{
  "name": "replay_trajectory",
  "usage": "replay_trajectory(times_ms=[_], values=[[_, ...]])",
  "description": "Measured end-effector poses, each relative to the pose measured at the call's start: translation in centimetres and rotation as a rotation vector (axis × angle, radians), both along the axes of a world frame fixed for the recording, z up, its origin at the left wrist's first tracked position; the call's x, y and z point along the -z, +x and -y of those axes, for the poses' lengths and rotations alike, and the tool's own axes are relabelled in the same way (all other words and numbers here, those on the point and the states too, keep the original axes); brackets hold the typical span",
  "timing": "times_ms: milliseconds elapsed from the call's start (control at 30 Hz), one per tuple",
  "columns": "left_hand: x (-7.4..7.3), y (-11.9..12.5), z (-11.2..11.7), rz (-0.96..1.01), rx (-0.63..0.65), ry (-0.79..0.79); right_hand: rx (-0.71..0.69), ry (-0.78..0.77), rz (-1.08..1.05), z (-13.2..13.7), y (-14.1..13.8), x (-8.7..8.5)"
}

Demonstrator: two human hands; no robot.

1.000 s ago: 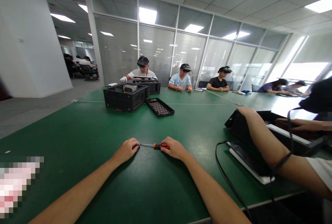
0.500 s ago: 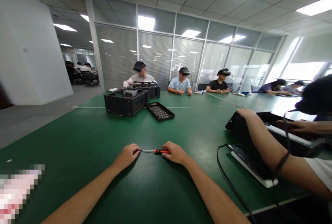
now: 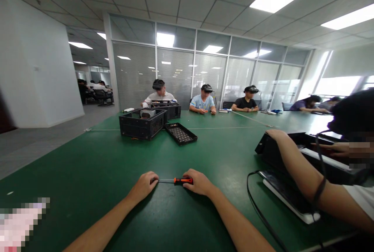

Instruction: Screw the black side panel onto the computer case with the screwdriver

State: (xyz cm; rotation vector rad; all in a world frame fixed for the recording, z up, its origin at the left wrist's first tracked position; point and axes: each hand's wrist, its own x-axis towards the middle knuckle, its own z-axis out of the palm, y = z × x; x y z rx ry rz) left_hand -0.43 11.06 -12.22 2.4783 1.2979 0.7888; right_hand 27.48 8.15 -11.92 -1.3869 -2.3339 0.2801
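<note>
A screwdriver with an orange and black handle lies level between my two hands, just over the green table. My left hand pinches the tip end of its metal shaft, the fingertips closed round it. On the other side, my right hand is closed on the handle, its fingers covering the rear part. Both forearms rest along the table toward me. Whether the screwdriver touches the tabletop, I cannot tell.
Ahead stand a black open metal case and a black tray-like panel. At right a co-worker's arm reaches over a black case, beside a white-edged slab and a black cable. Several people sit across the table.
My view has tilted up slightly, so everything appears lower. Both hands keep the same hold on the screwdriver.
</note>
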Motion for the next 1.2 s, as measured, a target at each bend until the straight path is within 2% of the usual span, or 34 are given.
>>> replay_trajectory(times_ms=[167, 367, 733, 1200], values=[[-0.1, 0.0, 0.0, 0.001, 0.014, -0.004, -0.017, 0.019, 0.001, 0.2, 0.0, -0.2], [0.9, -0.4, -0.7, -0.034, 0.052, 0.022, -0.027, 0.023, 0.018, -0.1, 0.1, 0.2], [1.5, -0.4, -1.2, -0.013, 0.010, 0.016, -0.005, 0.014, 0.025, 0.0, 0.0, 0.3], [0.8, -0.3, -0.9, -0.027, -0.066, 0.048, 0.001, 0.034, 0.059, -0.1, 0.1, 0.6]])
